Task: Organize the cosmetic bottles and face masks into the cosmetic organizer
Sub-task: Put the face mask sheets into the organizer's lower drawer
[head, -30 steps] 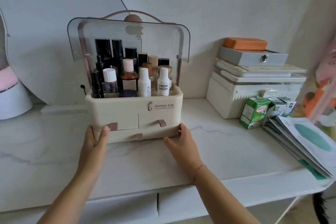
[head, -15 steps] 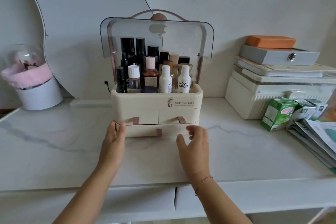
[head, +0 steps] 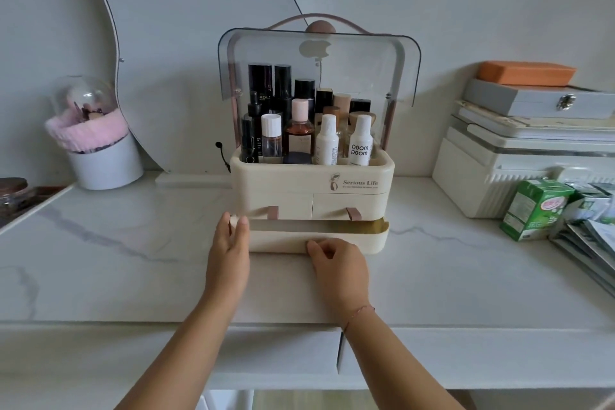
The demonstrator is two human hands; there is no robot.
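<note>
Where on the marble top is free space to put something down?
Bare marble lies between the white pot and the organizer, and from the organizer to the green carton. The right end is crowded with boxes and face masks.

The right hand (head: 339, 265) hides the bottom drawer (head: 359, 238) front's middle. The frame's right edge cuts off the face masks (head: 595, 243). The organizer's (head: 312, 181) small print is unreadable.

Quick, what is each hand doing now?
Left hand: open, fingers against the organizer base corner.
Right hand: shut on the bottom drawer front.
</note>
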